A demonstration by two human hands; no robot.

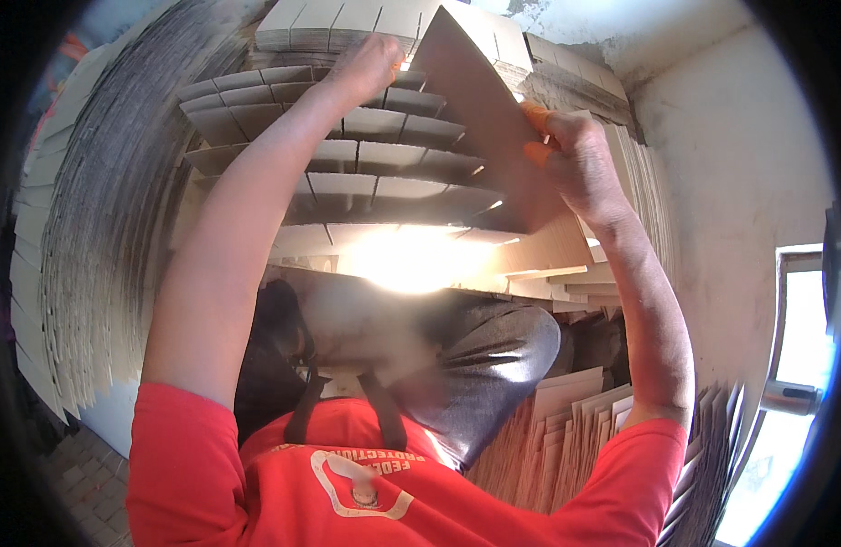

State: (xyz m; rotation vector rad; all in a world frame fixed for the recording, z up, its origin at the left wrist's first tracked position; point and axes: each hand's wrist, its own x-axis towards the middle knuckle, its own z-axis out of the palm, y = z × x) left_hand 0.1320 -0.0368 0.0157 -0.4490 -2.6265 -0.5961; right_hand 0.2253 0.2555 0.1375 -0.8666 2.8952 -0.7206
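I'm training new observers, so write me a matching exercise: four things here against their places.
Things:
1. Flat brown cardboard sheet
2. Slotted grey-brown cardboard strips
3. Orange finger coverings
4. Red short-sleeved cloth shirt

Places:
A. Worn on the right hand
B. At the picture's lower edge
C. Held by the right hand
D. In rows, upper middle

Pairs: 1-C, 2-D, 3-A, 4-B

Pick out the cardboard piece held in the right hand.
The broad brown sheet, slanting up from the right hand; the slotted strips left of it stand in rows outside that hand.
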